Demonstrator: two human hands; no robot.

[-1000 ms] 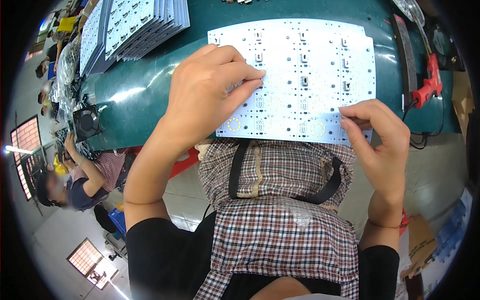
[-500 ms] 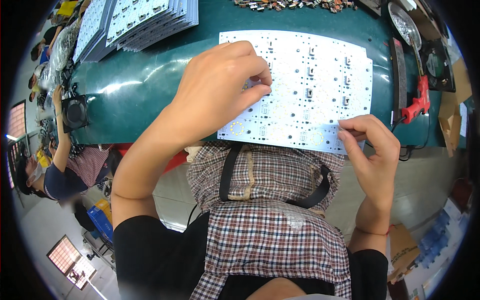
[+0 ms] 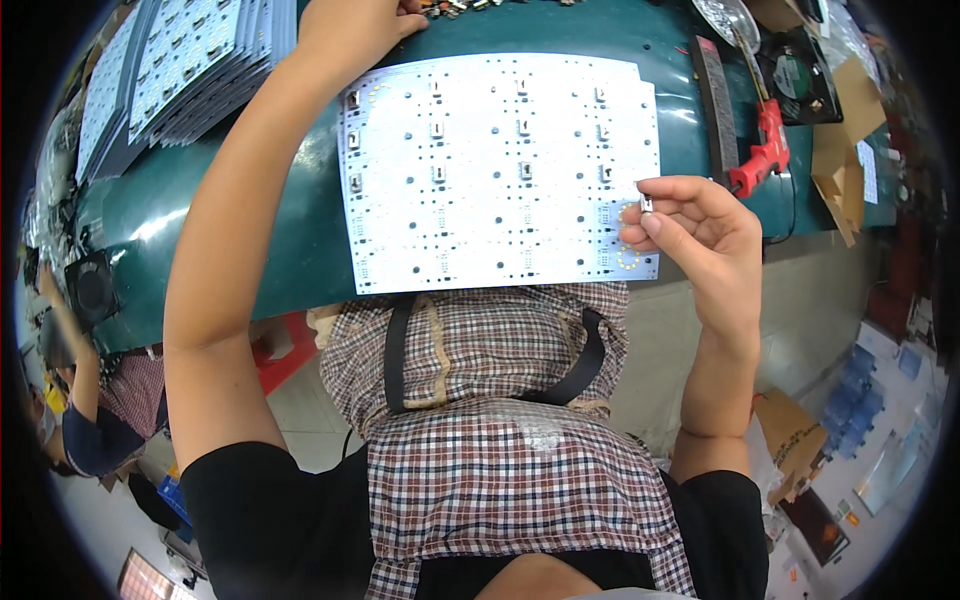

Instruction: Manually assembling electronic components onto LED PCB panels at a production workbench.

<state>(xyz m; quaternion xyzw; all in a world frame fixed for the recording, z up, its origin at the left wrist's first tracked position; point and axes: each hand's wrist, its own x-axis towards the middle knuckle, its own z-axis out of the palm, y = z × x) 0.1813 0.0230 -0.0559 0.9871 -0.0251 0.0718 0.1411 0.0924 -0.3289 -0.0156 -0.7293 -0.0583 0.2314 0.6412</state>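
A white circuit board (image 3: 470, 215) lies on the green table in front of me, with small metal-cased slide switches (image 3: 437, 130) seated in rows across its far part. My right hand (image 3: 715, 225) is at the board's right edge, pinching a loose slide switch (image 3: 647, 203) between thumb and fingertips. My left hand (image 3: 355, 30) reaches to the far side of the table, at the pile of small loose parts (image 3: 470, 8). Its fingers are curled together there, partly cut off by the upper edge; what they hold, if anything, is hidden.
Stacks of similar boards (image 3: 200, 70) stand at the far left. On the right are a red-handled soldering iron (image 3: 768, 150), a dark bar (image 3: 715, 110), a metal dish (image 3: 728, 18), a black fan (image 3: 800, 75) and a cardboard box (image 3: 850, 110). Another person's arm (image 3: 75, 340) shows at left.
My left hand has left the board and moved far and left to the parts pile. The right hand has lifted slightly, now showing a switch in its fingertips. The whole view has shifted.
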